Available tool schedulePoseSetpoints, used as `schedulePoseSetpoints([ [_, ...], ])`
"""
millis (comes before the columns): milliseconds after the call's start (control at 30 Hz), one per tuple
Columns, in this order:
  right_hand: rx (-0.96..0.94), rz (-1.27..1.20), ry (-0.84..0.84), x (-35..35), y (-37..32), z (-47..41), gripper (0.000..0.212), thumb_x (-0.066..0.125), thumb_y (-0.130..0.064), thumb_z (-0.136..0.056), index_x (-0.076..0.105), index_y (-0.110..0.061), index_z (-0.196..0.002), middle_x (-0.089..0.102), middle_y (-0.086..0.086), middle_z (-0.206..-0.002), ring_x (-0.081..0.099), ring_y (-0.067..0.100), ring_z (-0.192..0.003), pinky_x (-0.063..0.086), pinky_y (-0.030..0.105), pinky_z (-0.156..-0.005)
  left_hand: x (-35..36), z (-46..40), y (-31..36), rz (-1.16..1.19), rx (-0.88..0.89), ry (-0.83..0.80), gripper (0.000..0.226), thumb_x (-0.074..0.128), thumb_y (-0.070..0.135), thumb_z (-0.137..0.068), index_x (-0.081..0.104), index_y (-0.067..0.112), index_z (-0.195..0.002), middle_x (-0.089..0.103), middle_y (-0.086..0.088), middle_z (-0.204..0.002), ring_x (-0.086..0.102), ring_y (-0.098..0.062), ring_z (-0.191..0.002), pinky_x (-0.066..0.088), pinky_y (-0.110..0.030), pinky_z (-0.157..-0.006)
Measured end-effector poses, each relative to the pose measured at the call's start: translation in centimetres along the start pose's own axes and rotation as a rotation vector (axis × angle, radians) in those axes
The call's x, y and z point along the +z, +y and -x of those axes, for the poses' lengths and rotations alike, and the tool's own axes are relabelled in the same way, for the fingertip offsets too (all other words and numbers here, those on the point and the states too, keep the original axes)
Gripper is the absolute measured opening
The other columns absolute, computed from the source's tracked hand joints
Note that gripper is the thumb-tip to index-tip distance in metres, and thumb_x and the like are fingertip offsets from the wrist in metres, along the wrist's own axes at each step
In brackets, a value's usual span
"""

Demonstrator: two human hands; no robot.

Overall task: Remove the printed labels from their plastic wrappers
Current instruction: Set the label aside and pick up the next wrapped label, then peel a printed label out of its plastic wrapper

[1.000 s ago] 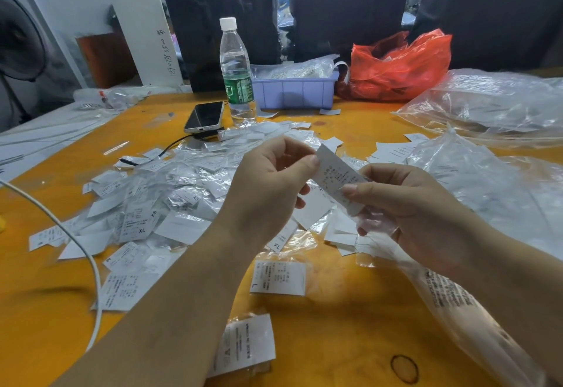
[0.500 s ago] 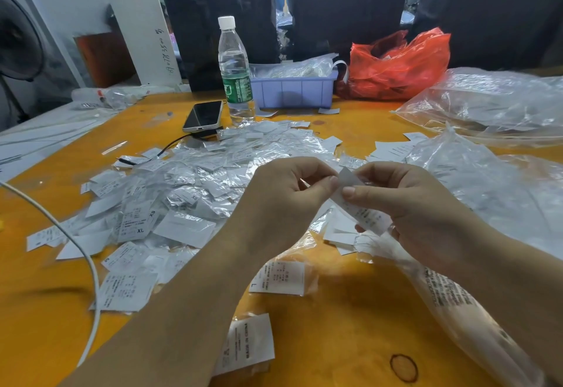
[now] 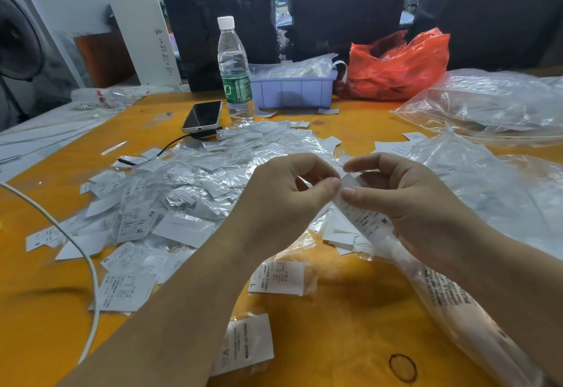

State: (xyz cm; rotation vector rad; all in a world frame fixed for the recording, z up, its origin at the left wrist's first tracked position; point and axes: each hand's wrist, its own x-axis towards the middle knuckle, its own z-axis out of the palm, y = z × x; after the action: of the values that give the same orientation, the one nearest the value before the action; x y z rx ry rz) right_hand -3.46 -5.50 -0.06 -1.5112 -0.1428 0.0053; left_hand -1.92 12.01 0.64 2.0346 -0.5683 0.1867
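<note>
Head cam: left hand [image 3: 283, 200] and right hand [image 3: 405, 204] are both pinching the top edge of one wrapped label [image 3: 362, 216] marked M, thumb and forefinger of each hand meeting at the same spot, held just above the orange table [image 3: 350, 319]. Pile of wrapped labels [image 3: 195, 191] is lying left of and behind the hands, a loose label marked L [image 3: 277, 277] sitting just below them; water bottle [image 3: 234, 73], phone [image 3: 203, 116] and purple bin [image 3: 294, 89] are standing at the far edge.
</note>
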Motion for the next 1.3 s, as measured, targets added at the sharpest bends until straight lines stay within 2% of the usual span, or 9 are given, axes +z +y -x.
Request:
schedulePoseSetpoints([
  [167, -0.001, 0.021, 0.001, -0.1, 0.0, 0.0, 0.048, 0.076, -0.019, -0.058, 0.067, -0.013, -0.104, 0.07, 0.017, -0.094, 0.071, 0.026, -0.079, 0.055, 0.032, -0.062, -0.1, -0.2, -0.2, 0.094, -0.12, -0.095, 0.012, 0.072, 0.029, -0.086, 0.068, 0.03, -0.097, 0.072, 0.005, -0.087, 0.065, -0.001, -0.071, 0.047, -0.013, -0.057],
  [367, 0.045, 0.064, -0.016, -0.4, -0.1, -0.3, 0.027, 0.071, -0.012, -0.078, 0.067, -0.017, -0.104, 0.071, 0.002, -0.081, 0.07, 0.012, -0.072, 0.055, 0.024, -0.059, -0.6, -0.6, -0.4, 0.169, -0.248, -0.13, 0.017, 0.066, 0.01, -0.087, 0.067, 0.023, -0.098, 0.073, 0.004, -0.078, 0.056, 0.001, -0.057, 0.045, -0.014, -0.052],
  [533, -0.142, 0.648, 0.028, -0.5, -0.1, 0.1, 0.026, 0.053, -0.003, -0.089, 0.062, -0.025, -0.101, 0.07, -0.007, -0.082, 0.062, 0.01, -0.068, 0.052, 0.026, -0.064, -1.3, -1.0, -1.6, -0.237, -0.339, -0.002, 0.009, 0.059, 0.024, -0.086, 0.063, 0.032, -0.085, 0.067, 0.009, -0.082, 0.06, -0.006, -0.07, 0.048, -0.02, -0.051],
  [600, -0.202, 0.928, 0.0, -0.5, -0.2, 0.5, 0.029, 0.054, -0.011, -0.086, 0.061, -0.032, -0.104, 0.065, -0.016, -0.089, 0.059, 0.004, -0.074, 0.051, 0.021, -0.064, -1.6, -1.1, -2.1, -0.347, -0.391, 0.04, 0.007, 0.058, 0.026, -0.086, 0.061, 0.033, -0.086, 0.062, 0.011, -0.085, 0.059, -0.008, -0.075, 0.049, -0.023, -0.054],
  [733, -0.078, 1.247, -0.175, -0.3, -0.1, 1.0, 0.047, 0.063, -0.042, -0.082, 0.048, -0.039, -0.127, 0.055, -0.021, -0.111, 0.053, 0.004, -0.102, 0.05, 0.033, -0.087, -1.9, -1.1, -2.7, -0.51, -0.421, 0.112, 0.026, 0.062, 0.022, -0.082, 0.057, 0.033, -0.105, 0.054, 0.013, -0.09, 0.055, -0.009, -0.083, 0.051, -0.029, -0.065],
  [800, -0.047, 1.265, -0.201, -0.3, 0.0, 1.0, 0.053, 0.065, -0.048, -0.082, 0.045, -0.04, -0.13, 0.052, -0.019, -0.117, 0.051, 0.007, -0.107, 0.048, 0.032, -0.09, -1.9, -1.0, -2.5, -0.523, -0.38, 0.153, 0.033, 0.061, 0.019, -0.08, 0.056, 0.033, -0.11, 0.053, 0.012, -0.093, 0.054, -0.01, -0.085, 0.048, -0.03, -0.066],
  [900, -0.091, 1.235, -0.166, -0.4, 0.1, 1.1, 0.037, 0.064, -0.039, -0.086, 0.051, -0.039, -0.121, 0.056, -0.021, -0.1, 0.054, 0.007, -0.095, 0.051, 0.035, -0.083, -1.5, -0.8, -2.0, -0.445, -0.274, 0.148, 0.027, 0.061, 0.018, -0.08, 0.059, 0.031, -0.104, 0.053, 0.012, -0.084, 0.051, -0.004, -0.074, 0.037, -0.024, -0.056],
  [1100, -0.288, 1.137, -0.054, 0.0, 0.1, 1.0, 0.023, 0.059, -0.016, -0.088, 0.068, -0.029, -0.104, 0.063, -0.016, -0.08, 0.059, 0.008, -0.079, 0.053, 0.038, -0.07, -0.3, -0.5, -1.4, -0.259, -0.123, -0.049, 0.019, 0.061, 0.014, -0.081, 0.066, 0.03, -0.09, 0.052, 0.012, -0.064, 0.048, 0.003, -0.056, 0.037, -0.009, -0.05],
  [1300, -0.452, 1.107, -0.014, 0.1, -0.3, 1.0, 0.028, 0.064, 0.001, -0.083, 0.076, -0.019, -0.099, 0.066, -0.006, -0.085, 0.057, 0.01, -0.075, 0.052, 0.034, -0.063, 0.7, 0.0, -1.4, -0.18, -0.066, -0.213, 0.009, 0.063, 0.039, -0.09, 0.063, 0.032, -0.085, 0.054, 0.017, -0.062, 0.048, 0.001, -0.052, 0.036, -0.012, -0.046],
])
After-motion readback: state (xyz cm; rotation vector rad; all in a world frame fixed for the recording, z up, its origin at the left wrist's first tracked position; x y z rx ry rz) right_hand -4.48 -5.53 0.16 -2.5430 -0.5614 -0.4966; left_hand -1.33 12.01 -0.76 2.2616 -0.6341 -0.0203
